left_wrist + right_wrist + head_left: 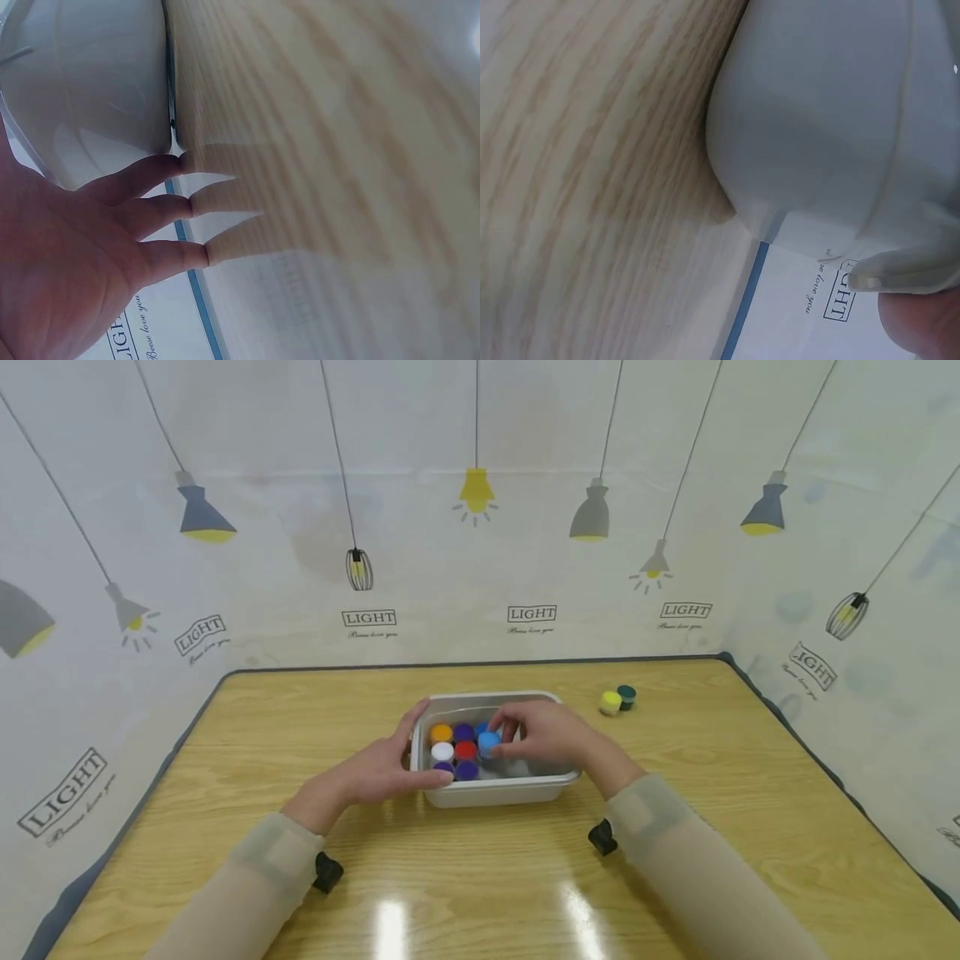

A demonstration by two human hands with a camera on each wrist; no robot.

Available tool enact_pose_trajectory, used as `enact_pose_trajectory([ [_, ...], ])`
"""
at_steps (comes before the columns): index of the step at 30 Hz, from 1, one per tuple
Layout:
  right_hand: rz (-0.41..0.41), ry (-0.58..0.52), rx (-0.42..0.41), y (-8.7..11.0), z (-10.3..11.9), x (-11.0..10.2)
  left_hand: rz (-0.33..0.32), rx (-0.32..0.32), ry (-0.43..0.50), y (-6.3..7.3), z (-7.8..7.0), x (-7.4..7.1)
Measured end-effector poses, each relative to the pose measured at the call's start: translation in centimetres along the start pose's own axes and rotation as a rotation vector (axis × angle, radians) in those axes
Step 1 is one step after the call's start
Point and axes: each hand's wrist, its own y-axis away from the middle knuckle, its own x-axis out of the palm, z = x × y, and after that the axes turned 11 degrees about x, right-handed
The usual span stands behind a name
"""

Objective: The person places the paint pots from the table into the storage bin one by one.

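A white plastic tub [495, 795] stands on the table and holds several small round jars. Their lids include an orange lid [441, 732], a white lid [442, 752], a red lid [466, 751] and purple ones. At the tub's left end, my left hand [375, 768] rests with its thumb over the near rim and its index finger at the far corner. In the left wrist view, its other fingers [161, 206] extend straight beside the tub, tips against the table. Inside the tub, my right hand [542, 731] pinches a light blue-lidded jar [489, 742] between thumb and fingers.
Beyond the tub to the right, a yellow-lidded jar [610, 702] and a dark green-lidded jar [627, 697] stand side by side on the wooden table [300, 710]. A wall covering [435, 543] printed with lamps borders the table at the back and sides.
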Motion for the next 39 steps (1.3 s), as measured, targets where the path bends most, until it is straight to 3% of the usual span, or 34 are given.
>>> enact_pose_trajectory([
  [20, 0.035, 0.121, 0.052, 0.17, 0.58, 0.01, 0.000, -0.011, -0.014, -0.07, -0.04, -0.04],
  [39, 0.056, 0.081, 0.043, 0.18, 0.43, 0.09, -0.002, 0.002, -0.004, -0.19, 0.14, 0.18],
])
